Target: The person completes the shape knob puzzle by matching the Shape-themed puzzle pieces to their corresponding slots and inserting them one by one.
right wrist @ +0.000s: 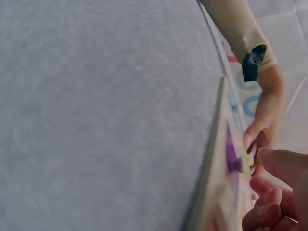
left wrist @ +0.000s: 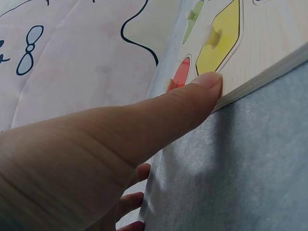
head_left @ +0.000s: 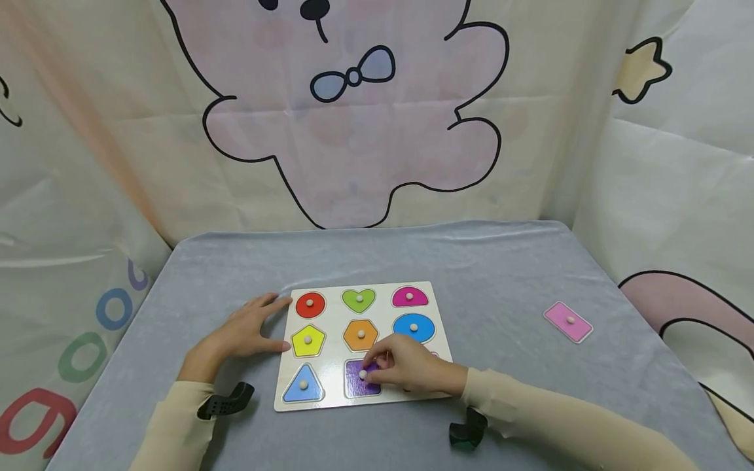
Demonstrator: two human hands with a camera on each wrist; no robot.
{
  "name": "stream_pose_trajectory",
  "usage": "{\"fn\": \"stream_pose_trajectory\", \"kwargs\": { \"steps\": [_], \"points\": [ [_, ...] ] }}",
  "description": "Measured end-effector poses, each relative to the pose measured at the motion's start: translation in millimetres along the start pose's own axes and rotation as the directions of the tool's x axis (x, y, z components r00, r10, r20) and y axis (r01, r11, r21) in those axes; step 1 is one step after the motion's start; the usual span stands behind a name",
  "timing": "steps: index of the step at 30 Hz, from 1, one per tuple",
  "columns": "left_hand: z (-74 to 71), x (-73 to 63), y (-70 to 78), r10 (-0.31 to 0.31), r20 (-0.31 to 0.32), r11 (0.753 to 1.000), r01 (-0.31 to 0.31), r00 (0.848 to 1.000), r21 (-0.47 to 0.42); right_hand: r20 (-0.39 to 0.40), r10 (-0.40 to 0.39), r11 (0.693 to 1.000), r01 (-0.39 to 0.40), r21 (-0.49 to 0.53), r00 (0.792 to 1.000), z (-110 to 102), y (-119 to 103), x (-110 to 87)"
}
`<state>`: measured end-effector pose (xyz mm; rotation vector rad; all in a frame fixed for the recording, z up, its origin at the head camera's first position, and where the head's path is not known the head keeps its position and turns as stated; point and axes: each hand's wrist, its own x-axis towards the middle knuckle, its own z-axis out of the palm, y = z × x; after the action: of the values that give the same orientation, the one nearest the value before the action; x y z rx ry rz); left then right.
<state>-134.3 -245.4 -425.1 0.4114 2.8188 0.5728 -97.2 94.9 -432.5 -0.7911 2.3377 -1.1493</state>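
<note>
A pale wooden peg puzzle board lies on the cloth, carrying coloured shapes with small round knobs. My left hand rests at its left edge, fingers by the upper corner. In the left wrist view the thumb touches the rim near the yellow pentagon. My right hand is over the lower right of the board, hiding part of it. Its thumb and forefinger are at the knob of the purple square. In the right wrist view those fingertips stand apart, just off the knob.
A pink rectangle piece with a knob lies alone on the grey cloth, right of the board. Printed curtains stand behind and at both sides. Dark wrist devices hang below the sleeves.
</note>
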Motion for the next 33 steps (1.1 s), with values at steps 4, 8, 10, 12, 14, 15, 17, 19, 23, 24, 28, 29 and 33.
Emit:
{"fn": "stream_pose_trajectory", "kwargs": {
  "steps": [4, 8, 10, 12, 14, 15, 17, 19, 23, 24, 28, 29, 33],
  "points": [
    [0.5, 0.5, -0.4, -0.005, -0.002, 1.0, 0.005, 1.0, -0.002, -0.014, -0.042, 0.999, 0.043, 0.01, 0.999, -10.2, 0.2, -1.7],
    [-0.4, 1.7, -0.6, -0.011, 0.003, 1.0, 0.011, 1.0, 0.002, -0.028, -0.087, 0.996, 0.087, 0.014, 0.996, -23.0, -0.9, -4.3],
    [-0.7, 2.0, -0.6, -0.014, 0.005, 1.0, 0.014, 1.0, 0.001, -0.046, -0.103, 0.994, 0.104, 0.017, 0.994, -29.3, -1.4, -6.1],
    [-0.9, 2.1, -0.5, -0.017, 0.006, 1.0, 0.017, 1.0, -0.002, -0.064, -0.116, 0.993, 0.117, 0.022, 0.991, -35.3, -1.1, -8.3],
    [-1.0, 2.0, -0.7, -0.02, 0.007, 1.0, 0.02, 1.0, -0.003, -0.085, -0.124, 0.992, 0.127, 0.021, 0.989, -40.8, 0.8, -10.9],
    [-0.9, 2.0, -0.8, -0.02, 0.008, 1.0, 0.02, 1.0, -0.001, -0.092, -0.125, 0.991, 0.128, 0.028, 0.988, -43.6, 1.9, -12.3],
    [-0.6, 1.9, -1.0, -0.018, 0.01, 1.0, 0.018, 1.0, 0.003, -0.107, -0.125, 0.991, 0.13, 0.035, 0.986, -48.6, 5.1, -15.0],
    [-0.5, 1.5, -0.9, -0.016, 0.011, 1.0, 0.016, 1.0, 0.004, -0.126, -0.117, 0.991, 0.123, 0.044, 0.985, -53.6, 9.0, -17.5],
    [-0.7, 0.6, 0.0, -0.011, 0.007, 1.0, 0.011, 1.0, -0.004, -0.16, -0.105, 0.991, 0.116, 0.064, 0.981, -64.0, 16.6, -22.3],
    [-0.8, 0.4, 0.1, -0.011, 0.006, 1.0, 0.011, 1.0, -0.006, -0.169, -0.101, 0.991, 0.114, 0.068, 0.98, -66.7, 18.2, -23.6],
    [-0.5, 0.2, 0.3, -0.018, 0.005, 1.0, 0.018, 1.0, -0.004, -0.2, -0.087, 0.993, 0.102, 0.063, 0.976, -75.5, 23.3, -27.8],
    [-0.3, 0.1, 0.3, -0.02, 0.006, 1.0, 0.02, 1.0, -0.002, -0.206, -0.085, 0.993, 0.1, 0.063, 0.975, -77.0, 24.4, -28.5],
    [0.8, 0.3, 0.0, -0.027, 0.008, 1.0, 0.027, 1.0, -0.002, -0.226, -0.089, 0.993, 0.105, 0.058, 0.97, -81.8, 28.9, -29.9]
  ]
}}
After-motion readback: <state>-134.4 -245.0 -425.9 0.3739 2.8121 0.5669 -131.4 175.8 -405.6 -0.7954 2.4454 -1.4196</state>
